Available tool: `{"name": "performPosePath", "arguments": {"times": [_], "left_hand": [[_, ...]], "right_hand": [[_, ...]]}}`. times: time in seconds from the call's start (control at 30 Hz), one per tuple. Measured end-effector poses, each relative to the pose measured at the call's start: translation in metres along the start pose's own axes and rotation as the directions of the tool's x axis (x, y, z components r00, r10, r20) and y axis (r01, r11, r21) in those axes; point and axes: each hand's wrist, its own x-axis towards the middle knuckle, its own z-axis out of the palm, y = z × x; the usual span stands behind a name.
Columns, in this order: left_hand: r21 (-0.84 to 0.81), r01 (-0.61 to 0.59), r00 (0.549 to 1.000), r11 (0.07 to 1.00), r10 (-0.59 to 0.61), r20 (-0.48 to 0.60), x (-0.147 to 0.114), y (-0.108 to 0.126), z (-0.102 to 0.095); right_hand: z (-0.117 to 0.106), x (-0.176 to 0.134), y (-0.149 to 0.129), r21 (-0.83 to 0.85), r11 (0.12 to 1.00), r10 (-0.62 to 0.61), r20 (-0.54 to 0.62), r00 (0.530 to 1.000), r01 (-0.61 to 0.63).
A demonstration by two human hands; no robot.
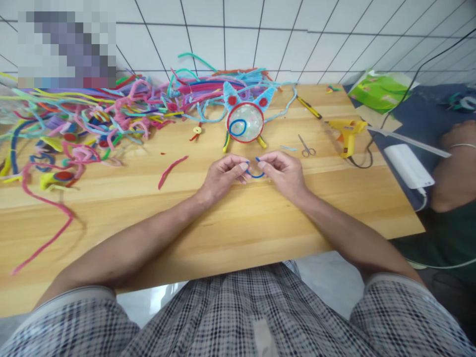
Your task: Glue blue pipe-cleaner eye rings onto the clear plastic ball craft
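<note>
The largest thing is the wooden table [241, 233]. A heap of fuzzy coloured sticks [124, 114] covers its far left corner and spreads along the far edge. In front of this heap, near the middle of the far edge, stands a round clear figure [253, 126] with blue ears. The left hand [223, 173] and the right hand [286, 173] are nearer to the near edge, each in a narrow pinch. The yellow glue gun [348, 134] lies close to the right edge. A pinkish-red strip [172, 172] lies to the left of the hands; a yellow cutter [309, 107] is towards the far right corner. Scissors [307, 148] lie between figure and glue gun. The blue strip [255, 176] is held between both hands, curving towards the near edge.
</note>
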Motion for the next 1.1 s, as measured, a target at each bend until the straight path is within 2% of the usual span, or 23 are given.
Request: {"name": "performPosePath", "arguments": {"times": [0.2, 0.43, 0.6, 0.8, 1.1], "left_hand": [[-0.067, 0.054, 0.998, 0.996, -0.053, 0.014, -0.003, 0.005, 0.004], [-0.097, 0.123, 0.991, 0.988, -0.118, 0.057, -0.003, 0.006, 0.005], [-0.145, 0.168, 0.986, 0.975, -0.163, 0.045, -0.001, 0.009, 0.005], [-0.127, 0.153, 0.988, 0.980, -0.149, 0.040, -0.001, 0.008, 0.005], [-0.076, 0.120, 0.991, 0.990, -0.115, 0.067, -0.001, 0.006, 0.003]], "right_hand": [[0.001, 0.001, 0.006, -0.069, 0.992, -0.101, 0.009, 0.995, 0.101], [0.002, 0.008, 0.018, 0.085, 0.996, -0.042, 0.040, 0.998, 0.039], [0.001, 0.009, 0.018, 0.095, 0.994, -0.050, 0.026, 0.998, 0.047], [0.000, 0.009, 0.019, 0.077, 0.993, -0.088, -0.006, 0.996, 0.088], [0.000, 0.006, 0.017, 0.002, 0.988, -0.156, 0.012, 0.988, 0.156]]}}
